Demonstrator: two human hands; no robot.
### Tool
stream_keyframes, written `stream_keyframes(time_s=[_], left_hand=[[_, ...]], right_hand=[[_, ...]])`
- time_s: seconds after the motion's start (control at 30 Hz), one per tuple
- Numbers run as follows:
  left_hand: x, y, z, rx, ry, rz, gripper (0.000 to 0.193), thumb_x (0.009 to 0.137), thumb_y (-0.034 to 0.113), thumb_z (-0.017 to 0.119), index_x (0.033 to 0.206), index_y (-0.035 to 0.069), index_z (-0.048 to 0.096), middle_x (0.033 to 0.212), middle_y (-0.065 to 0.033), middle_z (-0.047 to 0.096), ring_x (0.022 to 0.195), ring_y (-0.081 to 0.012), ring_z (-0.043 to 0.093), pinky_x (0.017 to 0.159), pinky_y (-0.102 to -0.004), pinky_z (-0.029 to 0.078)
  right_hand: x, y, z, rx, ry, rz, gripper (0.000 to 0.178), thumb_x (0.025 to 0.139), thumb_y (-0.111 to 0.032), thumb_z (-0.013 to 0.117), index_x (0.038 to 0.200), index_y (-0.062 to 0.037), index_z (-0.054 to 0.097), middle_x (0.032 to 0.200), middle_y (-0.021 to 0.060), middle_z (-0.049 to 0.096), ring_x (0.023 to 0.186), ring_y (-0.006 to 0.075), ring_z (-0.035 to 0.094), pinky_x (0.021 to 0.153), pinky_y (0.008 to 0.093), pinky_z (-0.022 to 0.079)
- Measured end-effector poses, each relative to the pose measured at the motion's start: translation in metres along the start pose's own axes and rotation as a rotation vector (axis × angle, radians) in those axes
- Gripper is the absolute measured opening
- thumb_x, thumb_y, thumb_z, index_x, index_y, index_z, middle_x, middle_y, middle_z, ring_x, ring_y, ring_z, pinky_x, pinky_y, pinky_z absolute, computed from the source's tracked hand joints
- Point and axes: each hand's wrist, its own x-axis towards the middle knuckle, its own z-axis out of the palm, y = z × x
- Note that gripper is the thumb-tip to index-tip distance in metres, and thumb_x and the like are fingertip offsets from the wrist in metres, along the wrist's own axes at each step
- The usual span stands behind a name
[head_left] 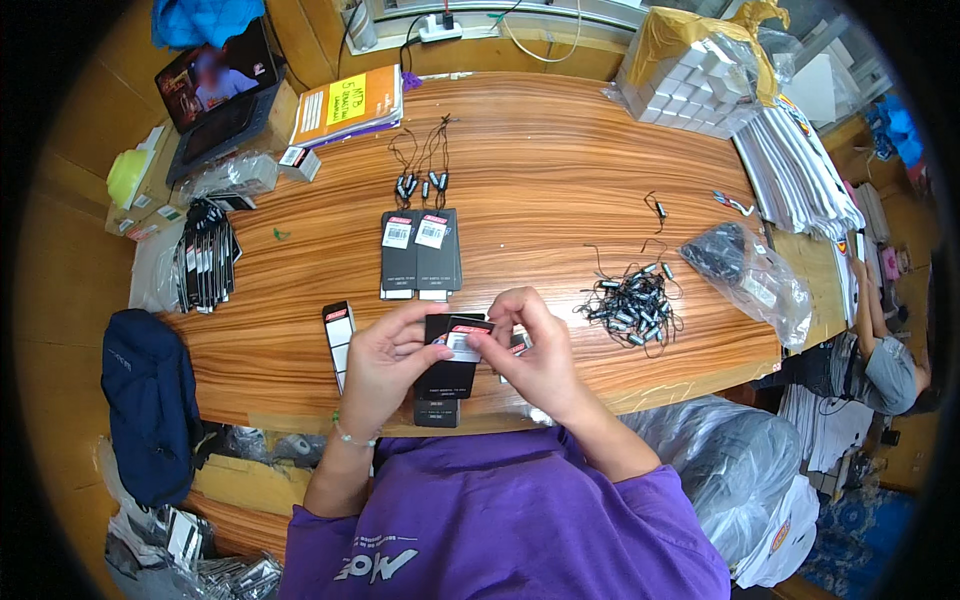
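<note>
1. One card (446, 380): left hand (388, 345) and right hand (532, 348), fingers curled, pinch it above the near edge of the striped tabletop (540, 200).
2. Cords (635, 312) lie heaped right.
3. Boxes (690, 90) far right, screen (214, 82) far left.

The left hand (395, 348) and right hand (532, 345) hold a black tag (447, 380) over the wooden table (560, 150).

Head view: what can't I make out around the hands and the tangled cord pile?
Head view: parts of the white label, covered by the left hand and right hand.
Head view: much of the lower card, covered by the held card.
Head view: count in the cord pile, overlapping.
</note>
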Motion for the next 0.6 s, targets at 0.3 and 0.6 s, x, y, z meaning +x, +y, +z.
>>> stream_keyframes(time_s=[0.3, 0.6], left_hand=[[0.006, -0.002, -0.009, 0.005, 0.08, 0.076, 0.035, 0.08, -0.009, 0.058, 0.114, -0.003, 0.052, 0.096, -0.0125, 0.064, 0.088, -0.013, 0.061, 0.078, -0.0225, 0.05], [0.015, 0.006, 0.008, -0.029, -0.071, 0.074, 0.034, 0.083, -0.006, 0.056, 0.115, -0.002, 0.049, 0.096, -0.0099, 0.062, 0.088, -0.0108, 0.06, 0.076, -0.0205, 0.048]], right_hand=[[0.016, 0.04, -0.125, -1.002, 0.043, 0.088, 0.012, 0.071, -0.006, 0.067, 0.082, -0.0018, 0.063, 0.08, 0.0127, 0.061, 0.078, 0.0288, 0.057, 0.069, 0.0366, 0.045], [0.014, 0.048, -0.147, -0.944, 0.176, 0.037, 0.013, 0.075, -0.007, 0.064, 0.086, -0.0024, 0.065, 0.082, 0.0107, 0.062, 0.081, 0.0281, 0.058, 0.071, 0.0361, 0.045]])
